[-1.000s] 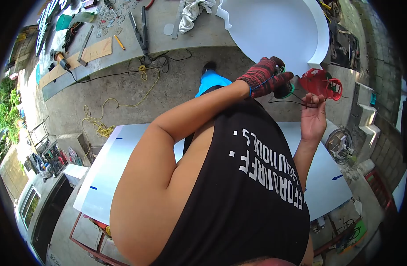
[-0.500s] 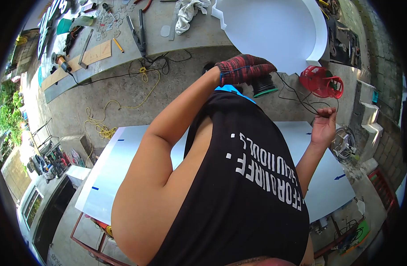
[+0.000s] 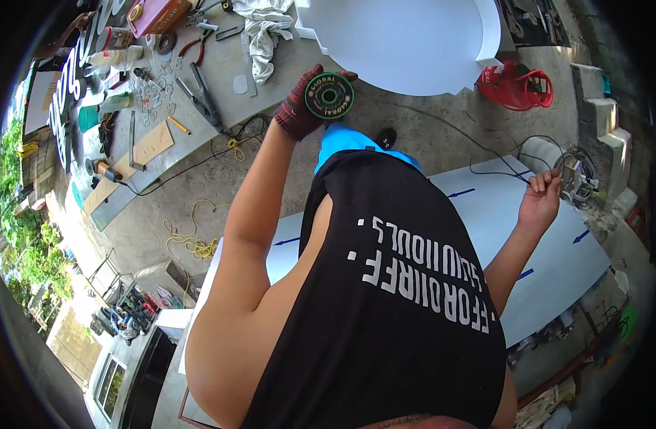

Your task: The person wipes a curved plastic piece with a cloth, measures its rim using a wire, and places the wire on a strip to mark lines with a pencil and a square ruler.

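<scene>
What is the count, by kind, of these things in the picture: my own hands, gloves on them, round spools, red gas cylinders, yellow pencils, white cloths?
Own hands: 2 (left hand, right hand)
Glove: 1
Round spool: 1
Red gas cylinder: 1
Yellow pencil: 1
White cloth: 1
Total: 7

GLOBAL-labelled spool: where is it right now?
In the head view, the GLOBAL-labelled spool is left of upper centre, in the gloved left hand, just above the blue garment.

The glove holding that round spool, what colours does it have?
The glove is dark red and black; the head view shows it.
</scene>
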Tool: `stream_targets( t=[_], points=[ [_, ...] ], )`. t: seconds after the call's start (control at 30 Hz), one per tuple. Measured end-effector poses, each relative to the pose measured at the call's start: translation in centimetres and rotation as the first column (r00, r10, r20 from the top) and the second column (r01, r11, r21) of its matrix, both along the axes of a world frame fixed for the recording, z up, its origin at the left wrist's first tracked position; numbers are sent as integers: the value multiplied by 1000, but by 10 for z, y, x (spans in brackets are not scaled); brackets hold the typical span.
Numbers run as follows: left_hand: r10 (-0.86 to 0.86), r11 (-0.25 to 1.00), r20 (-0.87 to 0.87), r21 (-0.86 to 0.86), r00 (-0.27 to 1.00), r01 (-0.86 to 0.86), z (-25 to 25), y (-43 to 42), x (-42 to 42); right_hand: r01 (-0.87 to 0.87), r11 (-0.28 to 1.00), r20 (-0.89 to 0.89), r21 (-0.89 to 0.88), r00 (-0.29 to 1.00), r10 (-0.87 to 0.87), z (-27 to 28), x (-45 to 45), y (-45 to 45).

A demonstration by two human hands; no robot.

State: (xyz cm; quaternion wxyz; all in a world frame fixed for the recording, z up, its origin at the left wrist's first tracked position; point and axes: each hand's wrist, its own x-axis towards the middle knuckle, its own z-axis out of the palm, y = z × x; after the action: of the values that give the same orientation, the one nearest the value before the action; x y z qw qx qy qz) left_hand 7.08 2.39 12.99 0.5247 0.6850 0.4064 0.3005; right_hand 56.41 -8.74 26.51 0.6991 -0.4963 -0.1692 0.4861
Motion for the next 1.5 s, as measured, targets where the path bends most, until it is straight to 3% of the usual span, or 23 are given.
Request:
stream_targets(
  t=[0.03, 0.07, 0.1, 0.13, 0.2, 0.27, 0.33, 0.4, 0.47, 0.5, 0.63, 0.73, 0.77, 0.9, 0.97, 1.03, 1.13, 1.2, 1.27, 1.33, 1.4, 1.43, 1.5],
  points=[
    [42, 899, 277, -430, 960, 84, 7, 2, -7, 20, 1000, 13, 23, 1000, -20, 4, 4, -2],
    [195, 623, 482, -734, 854, 272, 13, 8, -14, 35, 999, 20, 24, 999, -35, 8, 8, -3],
    [-8, 696, 374, -664, 927, 274, 19, 17, -21, 51, 998, 31, 43, 998, -52, 12, 12, -5],
    [-24, 693, 382, -659, 924, 291, 24, 24, -25, 67, 996, 41, 63, 997, -70, 15, 15, -7],
    [-339, 737, -62, -638, 939, 224, 31, 37, -28, 92, 992, 38, 82, 995, -95, 20, 14, -8],
    [-290, 723, -136, -680, 947, 124, 9, 42, -32, 106, 991, 51, 81, 993, -110, 23, 3, -7],
    [31, 939, -492, -284, 870, -193, -22, 44, -38, 117, 991, 73, 67, 990, -122, 15, -6, -8],
    [94, 912, -454, -318, 886, -260, -35, 48, -51, 173, 985, 130, -21, 977, -169, 5, -18, -8],
    [344, 892, -512, -84, 787, -445, -60, 46, -65, 179, 963, 237, -202, 963, -130, -3, -36, -8],
    [387, 893, -593, 48, 706, -448, -44, 45, -62, 145, 947, 240, -287, 968, -76, -4, -53, -4],
    [403, 905, -734, 228, 547, -360, -67, 57, -83, 89, 857, 291, -508, 954, 73, -13, -95, 2],
    [365, 922, -821, 253, 440, -293, -86, 64, -99, 182, 870, 396, -459, 918, 16, -15, -76, -6],
    [360, 925, -820, 251, 445, -285, -91, 65, -102, 290, 845, 447, -449, 892, -68, -8, -69, -6],
    [378, 922, -830, 295, 410, -251, -101, 64, -102, 371, 851, 552, -372, 825, -119, 40, -54, -16],
    [388, 917, -823, 299, 415, -265, -104, 61, -102, 282, 894, 516, -347, 854, -69, 55, -56, -19],
    [376, 926, -740, 312, 557, -211, -103, 57, -99, 240, 903, 524, -356, 851, -20, 59, -73, -14],
    [383, 924, -736, 305, 558, -231, -107, 54, -87, 162, 907, 497, -388, 866, 58, 51, -103, -4],
    [357, 933, -775, 275, 521, -230, -106, 53, -82, 33, 913, 478, -406, 859, 182, 46, -123, 4],
    [397, 916, -844, 340, 361, -212, -99, 55, -71, -60, 898, 503, -436, 811, 298, 34, -130, 5],
    [472, 881, -812, 423, 342, -212, -85, 49, -60, -118, 888, 488, -444, 800, 350, 22, -138, 6],
    [455, 890, -742, 377, 492, -255, -53, 49, -28, -189, 880, 465, -436, 789, 401, 5, -144, 7],
    [303, 947, -657, 127, 690, -295, -28, 46, -6, -248, 872, 437, -422, 787, 435, -4, -147, 9],
    [124, 832, -121, -528, 985, -170, -15, 30, 44, -359, 829, 408, -429, 741, 533, -16, -156, 18]
  ],
)
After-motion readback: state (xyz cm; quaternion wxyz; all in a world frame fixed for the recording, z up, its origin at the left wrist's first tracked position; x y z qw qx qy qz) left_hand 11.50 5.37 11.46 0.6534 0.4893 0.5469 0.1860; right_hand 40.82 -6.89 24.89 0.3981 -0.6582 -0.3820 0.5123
